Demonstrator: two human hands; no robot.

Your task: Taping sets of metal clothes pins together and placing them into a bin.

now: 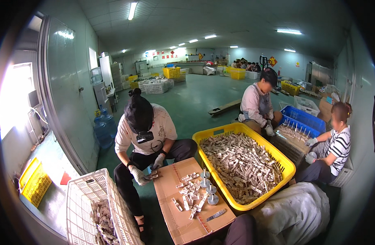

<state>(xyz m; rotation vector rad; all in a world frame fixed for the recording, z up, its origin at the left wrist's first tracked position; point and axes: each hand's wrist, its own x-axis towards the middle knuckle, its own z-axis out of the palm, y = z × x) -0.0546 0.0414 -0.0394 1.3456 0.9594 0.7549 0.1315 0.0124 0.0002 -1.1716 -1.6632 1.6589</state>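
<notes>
Pale parts (192, 191) on cardboard (182, 223); hands unseen

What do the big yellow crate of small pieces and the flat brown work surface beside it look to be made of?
The big yellow crate looks like moulded plastic: glossy, uniform colour, slotted lattice walls. The flat brown work surface appears to be matt corrugated cardboard, with a taped seam and folded edges. The small pale pieces inside the crate are too small to tell.
</notes>
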